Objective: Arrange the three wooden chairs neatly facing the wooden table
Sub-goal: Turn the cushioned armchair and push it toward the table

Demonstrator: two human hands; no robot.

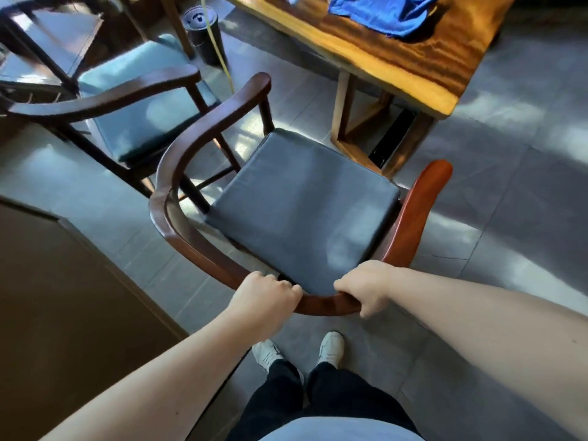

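A wooden armchair (197, 132) with a curved back rail and a dark grey seat cushion stands right in front of me, its open front turned toward the wooden table (410, 68) at the upper right. My left hand (265, 294) and my right hand (366, 286) both grip the back rail, close together at its middle. A second wooden chair (105, 97) with a teal cushion stands at the upper left, beside the first. Part of a third dark chair frame (38, 43) shows in the top left corner.
A blue cloth (385, 12) lies on the table. A dark cylindrical bin (203, 33) and a yellow cable (219, 52) sit on the grey tiled floor near the table. A brown cabinet (57, 313) edge fills the lower left. My feet (299, 350) stand just behind the chair.
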